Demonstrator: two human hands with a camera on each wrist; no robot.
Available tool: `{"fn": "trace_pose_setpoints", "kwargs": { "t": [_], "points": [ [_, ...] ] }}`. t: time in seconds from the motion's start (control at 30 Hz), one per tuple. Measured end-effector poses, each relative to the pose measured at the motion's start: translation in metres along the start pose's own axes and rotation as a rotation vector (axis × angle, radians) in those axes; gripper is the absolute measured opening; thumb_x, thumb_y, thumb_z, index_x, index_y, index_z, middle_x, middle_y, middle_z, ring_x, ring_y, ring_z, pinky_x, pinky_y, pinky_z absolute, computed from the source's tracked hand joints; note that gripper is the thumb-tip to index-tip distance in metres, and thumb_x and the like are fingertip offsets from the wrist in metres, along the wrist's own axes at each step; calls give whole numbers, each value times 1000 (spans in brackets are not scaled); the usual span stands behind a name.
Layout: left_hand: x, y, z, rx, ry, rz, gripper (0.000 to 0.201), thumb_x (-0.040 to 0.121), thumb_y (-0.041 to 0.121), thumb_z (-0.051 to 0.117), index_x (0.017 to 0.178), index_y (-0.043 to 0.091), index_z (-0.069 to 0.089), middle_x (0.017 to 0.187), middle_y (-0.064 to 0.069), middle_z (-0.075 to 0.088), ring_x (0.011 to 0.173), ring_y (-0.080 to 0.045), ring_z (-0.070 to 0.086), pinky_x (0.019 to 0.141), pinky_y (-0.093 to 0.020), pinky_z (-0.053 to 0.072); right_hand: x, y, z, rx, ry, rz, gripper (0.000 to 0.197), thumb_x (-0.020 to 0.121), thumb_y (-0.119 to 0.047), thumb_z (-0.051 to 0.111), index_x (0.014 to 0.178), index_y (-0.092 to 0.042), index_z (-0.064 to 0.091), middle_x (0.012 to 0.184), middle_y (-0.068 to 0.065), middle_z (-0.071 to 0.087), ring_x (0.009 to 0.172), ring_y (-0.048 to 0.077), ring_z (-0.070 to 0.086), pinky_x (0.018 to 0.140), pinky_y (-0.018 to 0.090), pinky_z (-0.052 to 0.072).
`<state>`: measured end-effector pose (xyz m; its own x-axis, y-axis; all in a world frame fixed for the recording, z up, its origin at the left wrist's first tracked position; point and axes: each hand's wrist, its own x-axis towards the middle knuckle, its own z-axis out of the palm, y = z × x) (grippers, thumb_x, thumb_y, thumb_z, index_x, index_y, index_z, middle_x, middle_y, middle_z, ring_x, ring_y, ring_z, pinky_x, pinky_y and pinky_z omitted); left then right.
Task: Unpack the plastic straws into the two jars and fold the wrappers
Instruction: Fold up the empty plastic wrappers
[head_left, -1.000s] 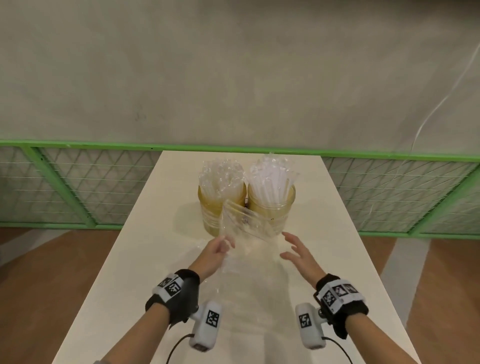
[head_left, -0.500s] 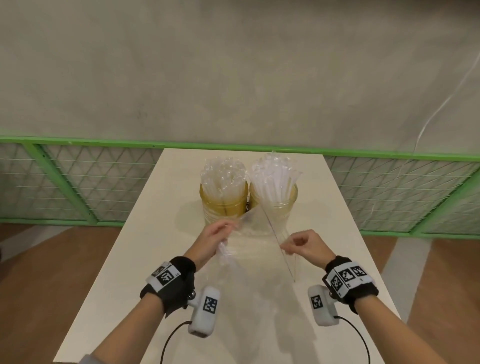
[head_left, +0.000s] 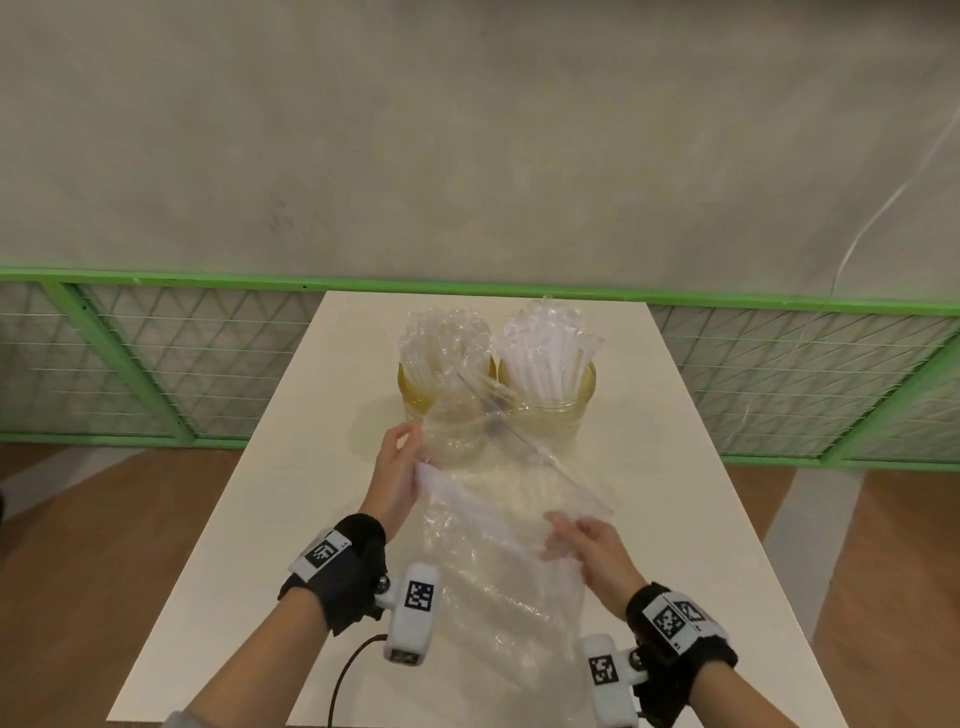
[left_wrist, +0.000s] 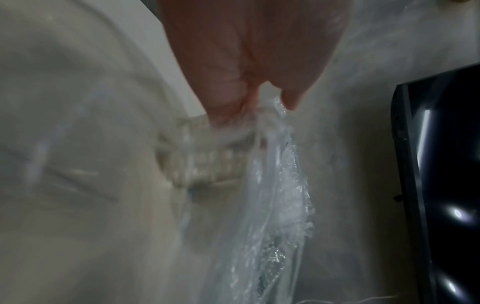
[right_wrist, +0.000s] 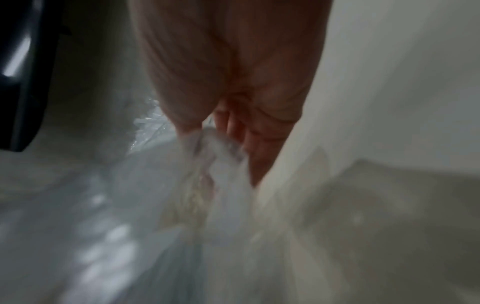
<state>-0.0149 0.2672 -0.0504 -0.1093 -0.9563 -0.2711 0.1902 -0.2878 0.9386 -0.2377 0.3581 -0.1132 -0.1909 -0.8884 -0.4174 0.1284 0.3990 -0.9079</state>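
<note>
Two yellowish glass jars stand side by side at the far end of the white table (head_left: 675, 467). The left jar (head_left: 415, 395) holds clear straws, the right jar (head_left: 571, 410) white ones. A clear plastic wrapper (head_left: 498, 499) is stretched between my hands in front of the jars, its lower part crumpled on the table. My left hand (head_left: 402, 467) pinches its left edge, seen in the left wrist view as thumb and fingers closed on bunched film (left_wrist: 275, 127). My right hand (head_left: 576, 535) pinches the near right edge (right_wrist: 215, 148).
A green-framed wire mesh fence (head_left: 182, 364) runs behind the table below a grey wall. Wooden floor lies on both sides. A black cable (head_left: 345, 675) trails from my left wrist camera over the table's near edge.
The wrapper was lifted in front of the jars a second ago; both hands have since taken its edges. My right hand has pulled its edge down and towards me, and the film now lies lower.
</note>
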Motion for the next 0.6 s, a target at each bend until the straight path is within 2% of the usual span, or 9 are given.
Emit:
{"fn": "trace_pose_setpoints", "kwargs": {
  "t": [0.03, 0.07, 0.17, 0.23, 0.3, 0.4, 0.47, 0.53, 0.6],
  "points": [
    [-1, 0, -4, -18, -41, -40, 31, 97, 34, 43, 114, 10, 54, 88, -6, 62, 80, -18, 57, 75, -31, 43, 2, -2, -5, -52, 68, -74, 66, 64, -60, 72, 89, 0, 66, 73, 9, 67, 69, 24, 62, 55, 25, 45],
    [-3, 0, -7, 27, -89, -97, 30, 96, 35, 43, 108, 12, 57, 93, -6, 62, 87, -21, 58, 80, -33, 43, 4, -5, -9, -39, 131, -133, 55, 73, -50, 70, 88, 2, 66, 74, 8, 65, 70, 24, 60, 57, 24, 45],
    [-11, -10, -13, 283, -215, -277, 19, 93, 35, 49, 95, 17, 54, 101, -5, 59, 92, -22, 62, 84, -36, 44, 6, -20, -16, 156, 192, -181, 23, 91, -23, 57, 102, -4, 63, 84, 10, 63, 74, 21, 61, 64, 23, 51],
    [-12, -14, -14, 232, -217, -297, 15, 93, 25, 52, 84, 15, 46, 91, -7, 56, 84, -21, 64, 81, -38, 49, 6, -25, -20, 234, 98, -131, 24, 91, -20, 56, 114, -12, 58, 98, 9, 68, 90, 18, 64, 69, 27, 51],
    [-11, -12, -14, 34, -185, -292, 17, 94, 16, 50, 80, 12, 43, 86, -8, 52, 80, -23, 59, 74, -39, 55, 5, -22, -24, 238, -9, -34, 39, 87, -18, 60, 124, -14, 51, 112, 6, 68, 104, 16, 64, 74, 32, 48],
    [-12, -6, -15, -132, -287, -334, 20, 88, 27, 60, 94, 9, 56, 100, -12, 60, 97, -29, 59, 84, -43, 55, 4, -15, -25, 119, 35, -36, 35, 85, -14, 65, 118, -4, 60, 117, 2, 66, 102, 12, 66, 78, 24, 52],
    [-15, -4, -17, 13, -384, -353, 32, 72, 28, 74, 94, 9, 60, 100, -10, 64, 99, -26, 61, 95, -44, 49, 5, -15, -26, 81, 153, -100, 25, 81, -16, 70, 103, -4, 69, 118, 5, 65, 108, 15, 63, 86, 24, 49],
    [-19, -2, -19, 257, -389, -300, 15, 78, 19, 72, 83, 11, 60, 94, -8, 67, 93, -21, 65, 95, -41, 50, 3, -20, -26, 113, 189, -139, 25, 82, -17, 70, 103, -4, 68, 114, 7, 67, 108, 13, 62, 85, 25, 48],
    [-19, -4, -21, 317, -327, -238, 16, 87, 12, 62, 73, 11, 55, 85, -9, 65, 84, -19, 67, 86, -39, 55, 1, -25, -26, 131, 162, -104, 30, 84, -18, 67, 109, -2, 64, 107, 4, 69, 98, 7, 62, 75, 23, 48]
  ]
}}
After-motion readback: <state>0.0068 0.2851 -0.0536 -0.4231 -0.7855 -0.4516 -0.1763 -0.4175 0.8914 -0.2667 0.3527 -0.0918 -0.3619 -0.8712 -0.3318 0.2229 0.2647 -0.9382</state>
